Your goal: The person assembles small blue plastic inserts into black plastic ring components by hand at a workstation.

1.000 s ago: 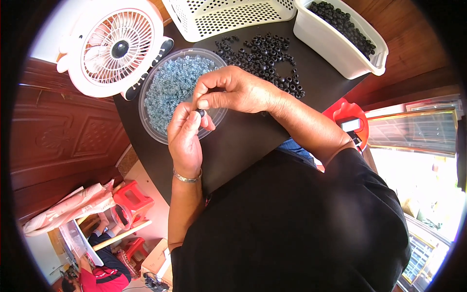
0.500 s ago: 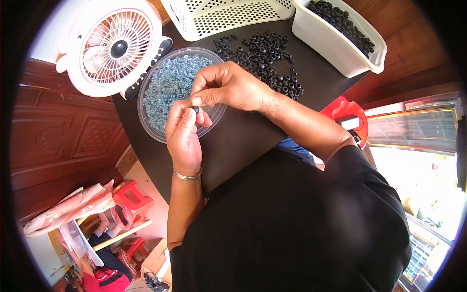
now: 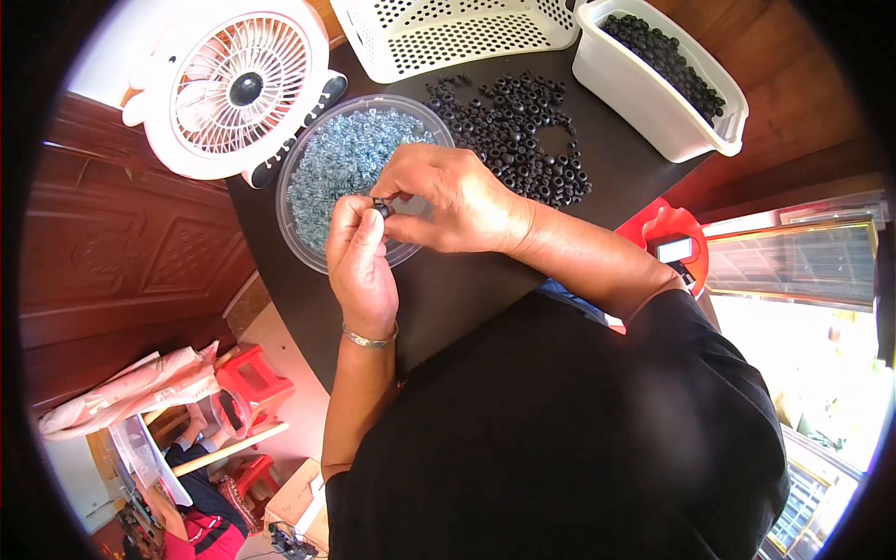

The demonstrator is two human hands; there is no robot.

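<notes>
Over the near right side of a clear round tub (image 3: 284,222), my two hands meet. A small round black plastic piece (image 3: 385,212) sits pinched between the thumb and fingers of my left hand (image 3: 362,271), its wrist wearing a silver bangle. My right hand (image 3: 462,201) closes on the same piece from the right, with index finger above and thumb below. Its exact shape is partly covered by the fingertips. Inside the tub lie many tiny translucent blue pieces (image 3: 322,163). Loose black ring-like pieces (image 3: 523,121) are spread on the dark table (image 3: 448,294) beyond my right hand.
A white fan (image 3: 245,91) stands at the far left, beside the tub. At the back are a perforated white basket (image 3: 448,47) and a white bin (image 3: 644,103) holding more black pieces. Red stools (image 3: 257,383) and another seated person (image 3: 201,509) are at the lower left.
The right hand has turned and shifted slightly right and down, its thumb now lower beside the black piece. The left hand still pinches the piece. The whole view has shifted a little.
</notes>
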